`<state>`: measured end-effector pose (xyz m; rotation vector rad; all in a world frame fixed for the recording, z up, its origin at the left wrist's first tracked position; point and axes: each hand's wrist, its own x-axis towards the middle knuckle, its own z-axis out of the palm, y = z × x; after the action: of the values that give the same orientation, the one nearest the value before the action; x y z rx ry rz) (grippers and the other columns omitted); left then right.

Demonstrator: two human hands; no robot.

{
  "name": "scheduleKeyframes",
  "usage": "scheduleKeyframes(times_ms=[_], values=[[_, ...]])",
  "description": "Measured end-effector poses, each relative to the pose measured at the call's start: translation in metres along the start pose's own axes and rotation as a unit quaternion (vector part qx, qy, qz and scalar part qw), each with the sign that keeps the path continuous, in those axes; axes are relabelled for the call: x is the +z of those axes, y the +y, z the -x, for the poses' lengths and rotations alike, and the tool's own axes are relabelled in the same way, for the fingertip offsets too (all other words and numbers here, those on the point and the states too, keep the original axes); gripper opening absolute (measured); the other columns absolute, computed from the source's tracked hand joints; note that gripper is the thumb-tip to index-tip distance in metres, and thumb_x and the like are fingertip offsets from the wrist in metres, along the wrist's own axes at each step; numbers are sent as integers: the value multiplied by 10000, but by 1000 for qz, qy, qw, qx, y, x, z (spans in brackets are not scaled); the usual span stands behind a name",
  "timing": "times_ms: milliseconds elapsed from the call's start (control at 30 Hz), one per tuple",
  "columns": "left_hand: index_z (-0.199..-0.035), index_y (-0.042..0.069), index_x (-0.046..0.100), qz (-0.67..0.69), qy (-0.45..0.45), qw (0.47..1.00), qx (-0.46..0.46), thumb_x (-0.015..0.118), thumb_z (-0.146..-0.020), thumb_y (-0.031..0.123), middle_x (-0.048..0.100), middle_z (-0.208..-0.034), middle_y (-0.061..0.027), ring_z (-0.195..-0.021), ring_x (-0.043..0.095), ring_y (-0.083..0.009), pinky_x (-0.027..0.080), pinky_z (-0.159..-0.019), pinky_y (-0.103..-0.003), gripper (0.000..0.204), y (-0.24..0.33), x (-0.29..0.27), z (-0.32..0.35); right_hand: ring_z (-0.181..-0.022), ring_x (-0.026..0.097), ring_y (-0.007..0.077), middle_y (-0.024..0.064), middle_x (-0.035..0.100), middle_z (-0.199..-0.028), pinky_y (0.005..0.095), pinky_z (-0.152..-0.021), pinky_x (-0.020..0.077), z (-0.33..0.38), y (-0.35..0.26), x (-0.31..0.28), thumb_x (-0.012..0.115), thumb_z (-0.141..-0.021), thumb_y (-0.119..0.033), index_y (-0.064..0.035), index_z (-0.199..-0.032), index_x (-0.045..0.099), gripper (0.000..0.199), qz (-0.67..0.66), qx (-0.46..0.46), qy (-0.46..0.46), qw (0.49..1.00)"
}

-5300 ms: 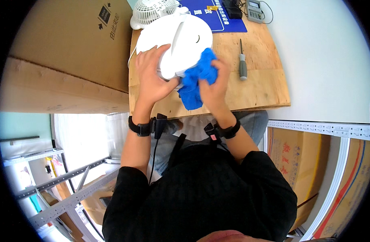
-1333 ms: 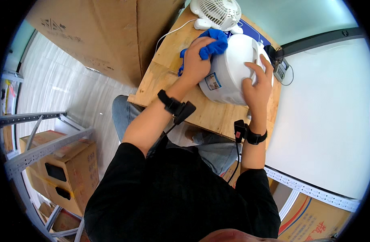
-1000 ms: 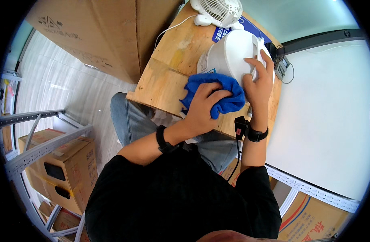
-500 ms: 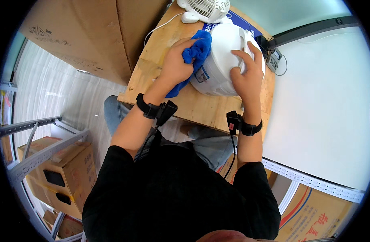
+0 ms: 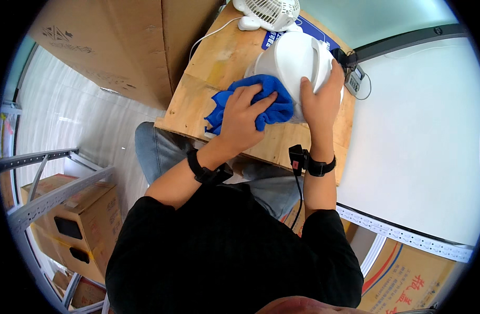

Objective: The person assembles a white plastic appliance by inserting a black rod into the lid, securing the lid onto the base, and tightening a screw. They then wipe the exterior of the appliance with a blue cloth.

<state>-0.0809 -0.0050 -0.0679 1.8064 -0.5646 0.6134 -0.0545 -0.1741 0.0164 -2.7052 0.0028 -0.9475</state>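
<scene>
A white rounded appliance with a top handle, like a rice cooker [image 5: 293, 60], sits tilted on the wooden table. My left hand [image 5: 242, 118] presses a blue cloth [image 5: 275, 104] against its near left side, with fingers bent over the fabric. The loose end of the cloth trails to the left over the table edge. My right hand [image 5: 324, 102] grips the lid by the handle, its thumb on the near side and its fingers toward the far right. The cloth covers the appliance's lower front.
A white fan [image 5: 271, 13] stands at the table's far end, its cord running left. Left of the wooden table [image 5: 198, 94] rises a large cardboard box [image 5: 114, 47]. A small grey keypad device [image 5: 354, 78] lies at right beside a white surface [image 5: 412, 136]. Metal shelving [image 5: 62, 191] holds boxes at lower left.
My left hand has slid the cloth from the appliance's upper left side down to its near side, spreading it. The appliance has turned and tipped slightly; my right hand has shifted a little nearer.
</scene>
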Motion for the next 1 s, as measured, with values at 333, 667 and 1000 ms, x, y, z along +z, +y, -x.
scheduleKeyframes(times_ms=[333, 667, 1000], values=[[-1206, 89, 695, 18, 37, 999, 3, 687, -605, -26, 611, -1243, -184, -1053, 564, -397, 467, -939, -443, 612, -11, 8, 3, -1121, 593, 463, 302, 609, -1234, 491, -976, 460, -5, 15, -7, 677, -806, -183, 76, -1333, 512, 611, -32, 7, -87, 996], [-1233, 44, 667, 47, 5, 998, -51, 673, -627, -59, 620, -1268, -207, -1100, 580, -395, 462, -970, -427, 615, -4, 13, -12, -1224, 545, 302, 180, 540, -1353, 381, -1031, 442, -5, 51, -33, 602, -743, 91, -107, -1370, 519, 662, -264, 131, -178, 939], [-1256, 62, 663, 26, -34, 999, -34, 619, -660, 12, 566, -1332, -218, -1111, 526, -421, 426, -985, -468, 600, 11, 18, 7, -1153, 628, 377, 233, 608, -1313, 415, -977, 498, -3, 38, -27, 592, -754, 18, -129, -1311, 582, 576, -120, 111, -111, 980]])
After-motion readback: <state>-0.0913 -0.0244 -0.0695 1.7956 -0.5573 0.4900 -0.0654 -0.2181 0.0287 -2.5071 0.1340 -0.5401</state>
